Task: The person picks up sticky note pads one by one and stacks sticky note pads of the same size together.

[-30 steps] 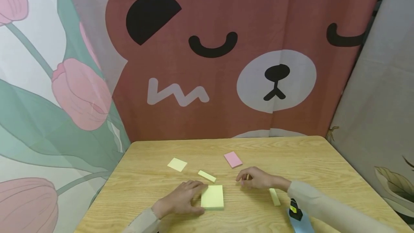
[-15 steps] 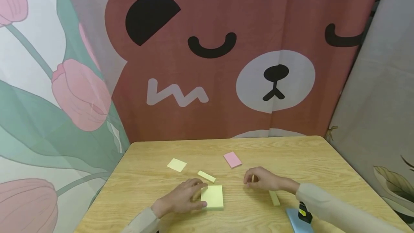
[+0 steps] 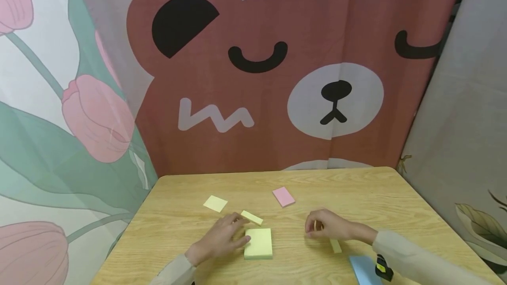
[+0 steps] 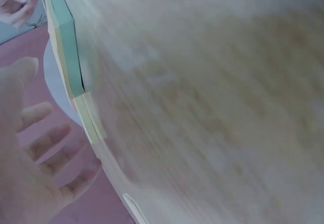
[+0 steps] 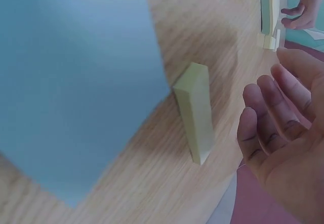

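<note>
My left hand (image 3: 219, 239) hovers at the left side of a thick square pad of yellow sticky notes (image 3: 259, 243), its thumb over the pad's edge; I cannot tell whether it touches. In the left wrist view, the fingers of that hand are spread and relaxed, and the pad shows a green lower part (image 4: 68, 44). Just beyond lies a narrow yellow sticky-note pad (image 3: 251, 217). My right hand (image 3: 330, 224) is above the table near a second narrow yellow pad (image 5: 195, 112). Its fingers are loosely bent, with nothing visible in them in the right wrist view.
A pale yellow note (image 3: 215, 203) lies at the back left of the wooden table (image 3: 178, 214), and a pink notepad (image 3: 284, 196) at the back middle. A flat blue sheet-like thing (image 3: 364, 269) lies under the right forearm. Printed curtains hang behind.
My right hand has moved right and slightly nearer, toward the second narrow pad. The left thumb has shifted a little away from me along the square pad's edge. The pads have stayed put.
</note>
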Demonstrator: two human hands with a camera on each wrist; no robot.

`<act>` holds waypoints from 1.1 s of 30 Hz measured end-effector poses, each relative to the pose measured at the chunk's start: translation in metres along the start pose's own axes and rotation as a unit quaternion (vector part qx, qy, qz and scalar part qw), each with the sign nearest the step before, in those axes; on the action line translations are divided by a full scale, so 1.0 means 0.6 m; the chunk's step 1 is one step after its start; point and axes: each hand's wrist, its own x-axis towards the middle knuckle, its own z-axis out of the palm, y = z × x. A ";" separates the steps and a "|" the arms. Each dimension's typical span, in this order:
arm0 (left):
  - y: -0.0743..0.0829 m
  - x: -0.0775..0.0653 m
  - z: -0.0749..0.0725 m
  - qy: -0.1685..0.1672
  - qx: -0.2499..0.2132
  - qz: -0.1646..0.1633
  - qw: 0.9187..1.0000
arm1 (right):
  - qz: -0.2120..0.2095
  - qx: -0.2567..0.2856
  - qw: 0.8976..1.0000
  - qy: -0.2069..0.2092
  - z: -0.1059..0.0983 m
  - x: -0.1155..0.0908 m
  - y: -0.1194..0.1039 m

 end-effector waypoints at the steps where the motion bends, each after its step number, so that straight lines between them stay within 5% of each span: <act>1: -0.002 0.001 0.000 0.008 0.008 0.001 1.000 | -0.001 0.001 1.000 0.000 0.000 -0.004 0.000; 15: -0.014 0.008 -0.001 0.079 0.065 -0.045 0.994 | -0.014 -0.071 0.996 0.046 0.001 -0.041 -0.023; 33: -0.055 0.011 0.000 0.141 0.097 -0.097 0.980 | -0.013 -0.088 0.996 0.026 -0.001 -0.090 -0.028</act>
